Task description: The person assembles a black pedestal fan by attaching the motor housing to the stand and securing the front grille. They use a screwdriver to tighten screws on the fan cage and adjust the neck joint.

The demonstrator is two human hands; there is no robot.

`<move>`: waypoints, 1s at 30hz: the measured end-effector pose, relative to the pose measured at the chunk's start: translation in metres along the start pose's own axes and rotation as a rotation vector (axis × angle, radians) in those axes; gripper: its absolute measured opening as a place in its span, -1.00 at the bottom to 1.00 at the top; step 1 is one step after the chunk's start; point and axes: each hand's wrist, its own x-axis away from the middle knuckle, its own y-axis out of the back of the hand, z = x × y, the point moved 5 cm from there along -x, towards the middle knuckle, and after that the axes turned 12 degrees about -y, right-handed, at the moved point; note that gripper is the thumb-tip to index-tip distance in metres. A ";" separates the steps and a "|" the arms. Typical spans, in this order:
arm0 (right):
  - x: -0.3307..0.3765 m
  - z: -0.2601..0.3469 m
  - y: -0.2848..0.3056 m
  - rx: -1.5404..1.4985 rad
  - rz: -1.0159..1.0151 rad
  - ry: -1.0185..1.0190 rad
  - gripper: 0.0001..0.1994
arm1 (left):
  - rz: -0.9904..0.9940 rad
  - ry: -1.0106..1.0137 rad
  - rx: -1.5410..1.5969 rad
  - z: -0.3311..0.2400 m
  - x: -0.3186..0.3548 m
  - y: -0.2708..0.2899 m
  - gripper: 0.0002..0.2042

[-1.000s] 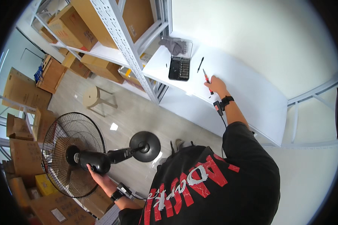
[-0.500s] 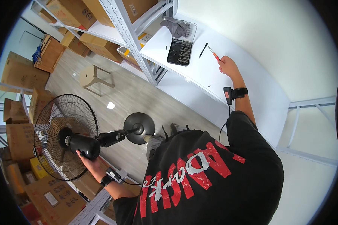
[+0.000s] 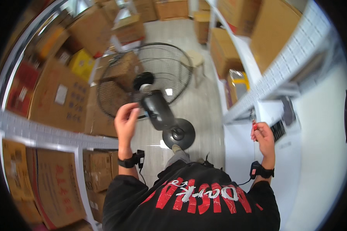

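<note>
A black stand fan stands in front of me, its wire cage (image 3: 184,61) facing away and its motor housing (image 3: 157,110) toward me. The round fan base (image 3: 189,140) rests on the floor by my foot. Just left of the housing is my left hand (image 3: 125,122), empty, with fingers loosely bent and apart; a narrow gap seems to part it from the fan. My right hand (image 3: 263,135) grips a red-handled screwdriver (image 3: 254,126), shaft pointing away, above the white shelf. Partly behind that hand lies a black bit case (image 3: 278,130), blurred, with a grey cloth (image 3: 288,111) beyond it.
Metal racks with cardboard boxes (image 3: 59,96) line the left side. A white rack post (image 3: 273,82) rises at the right, near my right hand, beside the white shelf (image 3: 239,150). Behind the fan cage stands a beige stool (image 3: 194,58).
My view has swung left toward the fan. My left hand has come off the motor housing. My right hand still holds the screwdriver, now nearer the rack post.
</note>
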 end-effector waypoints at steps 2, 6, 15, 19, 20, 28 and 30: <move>-0.037 0.025 -0.055 -0.015 0.175 0.072 -0.79 | 0.263 -0.225 -0.106 -0.060 -0.022 -0.019 -0.71; -0.099 0.112 -0.178 0.282 0.267 0.294 -0.81 | 0.405 -0.219 0.045 -0.102 -0.061 -0.026 -0.75; -0.139 0.193 -0.272 0.462 0.390 0.537 -0.78 | 0.288 -0.268 -0.022 -0.090 -0.093 0.013 -0.88; -0.166 0.219 -0.277 0.506 0.311 0.624 -0.77 | 0.206 -0.355 -0.130 -0.095 -0.122 0.033 -0.89; -0.174 0.229 -0.275 0.523 0.275 0.641 -0.77 | 0.143 -0.392 -0.181 -0.093 -0.132 0.041 -0.88; -0.254 0.290 -0.288 0.553 0.279 0.863 -0.78 | 0.151 -0.281 -0.492 -0.064 -0.203 0.063 -0.67; -0.271 0.294 -0.296 0.608 0.325 0.861 -0.81 | 0.157 -0.225 -0.456 -0.055 -0.209 0.056 -0.70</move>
